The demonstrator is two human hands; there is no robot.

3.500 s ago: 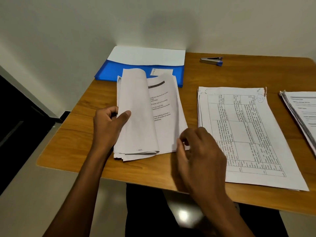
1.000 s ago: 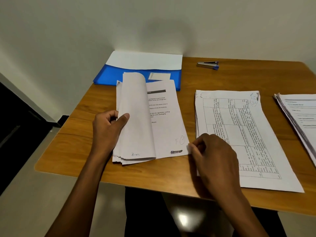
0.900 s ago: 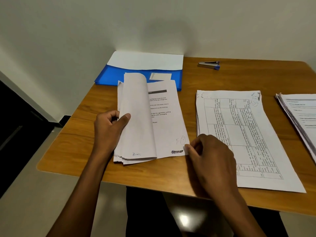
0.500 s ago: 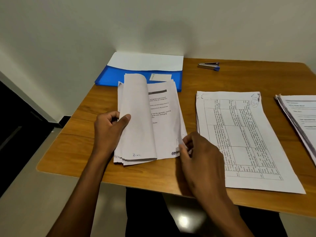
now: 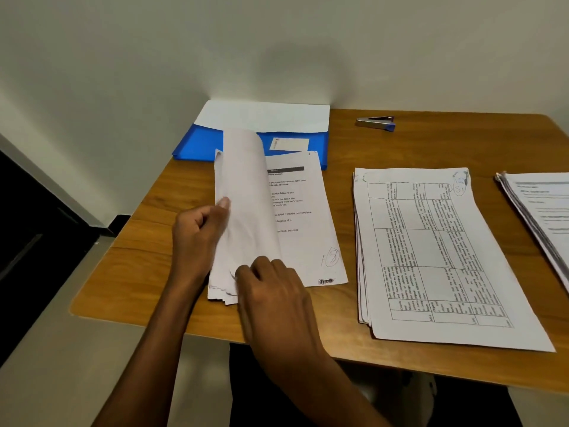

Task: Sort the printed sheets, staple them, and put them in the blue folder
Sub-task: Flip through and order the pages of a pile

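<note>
Sorting step in hand. Left hand (image 5: 197, 232) curls around the turned-back pages of the sheet stack (image 5: 295, 217); right hand (image 5: 277, 291) rests narrow fingertips on their lower edge. Blue folder (image 5: 197, 143) lies beyond the fingers, stapler (image 5: 375, 122) untouched. Next move likely needs one sheet pinched free.

Rightmost stack of printed white sheets (image 5: 542, 217) cut off by right edge; its text blurred; turned-back white pages (image 5: 246, 211) hide the page's left text.

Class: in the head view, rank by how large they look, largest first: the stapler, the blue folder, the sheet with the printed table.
1. Sheet with the printed table, though it lies nearer the camera.
2. Blue folder, farther back and partly covered.
3. Stapler, clearly smallest.
</note>
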